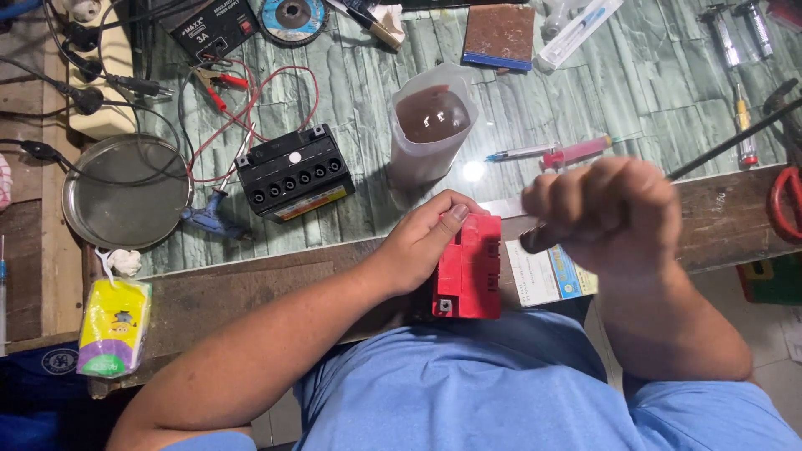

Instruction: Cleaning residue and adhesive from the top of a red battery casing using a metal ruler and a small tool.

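Red battery (468, 267): upright at the table's near edge, against my body.
Left hand (426, 238): my fingers wrapped round its left side and top.
Right hand (606, 213): my blurred fist closed on a thin dark rod (727, 149).
Behind: black battery (294, 171), plastic cup (430, 121) of brown liquid.

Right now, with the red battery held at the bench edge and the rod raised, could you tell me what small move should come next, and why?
Probably lower the tip of the thin dark rod toward the red battery. The left hand steadies the battery against the bench edge, while the right hand, blurred, has its grip closed on the rod, which points away over the bench. I cannot tell which spot on the battery it would meet.
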